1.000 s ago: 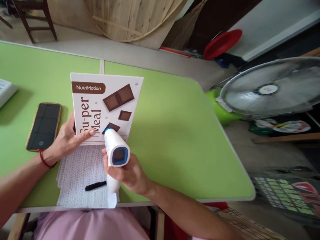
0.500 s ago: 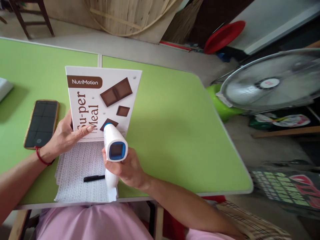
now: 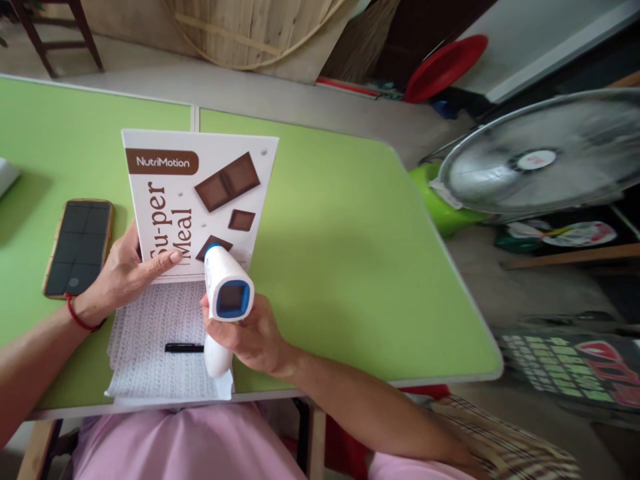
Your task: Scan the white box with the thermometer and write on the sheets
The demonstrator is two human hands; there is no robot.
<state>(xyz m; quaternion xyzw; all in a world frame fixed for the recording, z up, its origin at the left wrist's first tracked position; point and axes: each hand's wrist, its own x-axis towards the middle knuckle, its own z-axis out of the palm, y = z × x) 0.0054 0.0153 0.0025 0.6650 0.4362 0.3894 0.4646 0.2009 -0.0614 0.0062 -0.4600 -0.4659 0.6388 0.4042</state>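
Note:
My left hand point(image 3: 133, 267) grips the lower left part of a white NutriMotion Su-per Meal box point(image 3: 173, 150), thumb on the front and the other fingers hidden behind. Brown chocolate pieces are printed on its face, which is tilted up toward me. In my right hand point(image 3: 257, 337) is a white handheld infrared thermometer point(image 3: 217, 360) with a blue-rimmed dark screen facing me. Its blue front end points at the box's lower part; whether they touch I cannot tell. Below the box lie handwritten paper sheets point(image 3: 143, 367) with a black pen point(image 3: 184, 348) across them.
A phone point(image 3: 79, 247) in a worn case lies left of my left hand on the green table point(image 3: 345, 267). Part of a white object point(image 3: 7, 175) shows at the left edge. A large fan point(image 3: 540, 160) stands beyond the table's right side. A dark chair point(image 3: 55, 40) is at the far left.
The box and both hands keep their hold and pose. The whole view has shifted slightly, with things appearing a little further left and up.

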